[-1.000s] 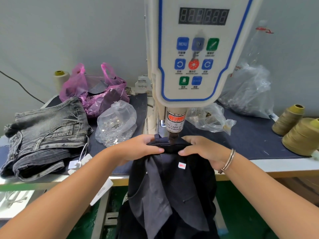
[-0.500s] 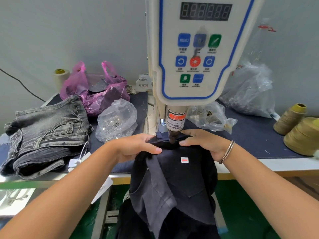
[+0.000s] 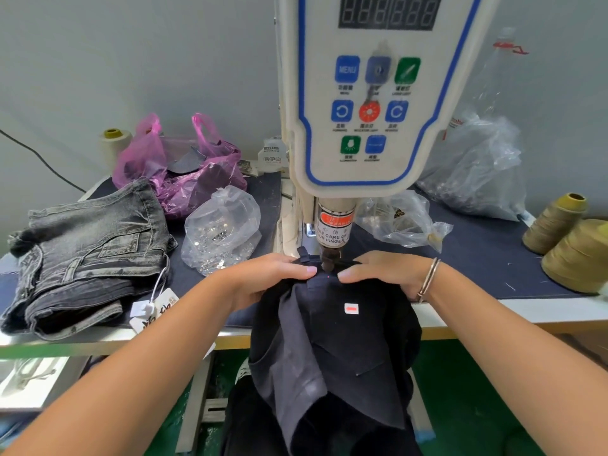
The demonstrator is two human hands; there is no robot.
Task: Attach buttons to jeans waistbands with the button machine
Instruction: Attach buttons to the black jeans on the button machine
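dark jeans barely shifted since a second ago, waistband kept under the button machine plunger at the worktop's front edge (rest draped off), gripped either side by left hand and right hand, thumbs nearly touching

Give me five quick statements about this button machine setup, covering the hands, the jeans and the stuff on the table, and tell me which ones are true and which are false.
1. Both hands hold the dark jeans under the machine head. True: left hand, right hand.
2. The bracelet is on the left wrist. False: it is on the right wrist.
3. A folded grey pair of jeans lies left of the machine. True.
4. The pink plastic bag sits on the right, beside the thread cones. False: it is at the back left.
5. The machine's number display shows a lit count. False: its digits look unlit.
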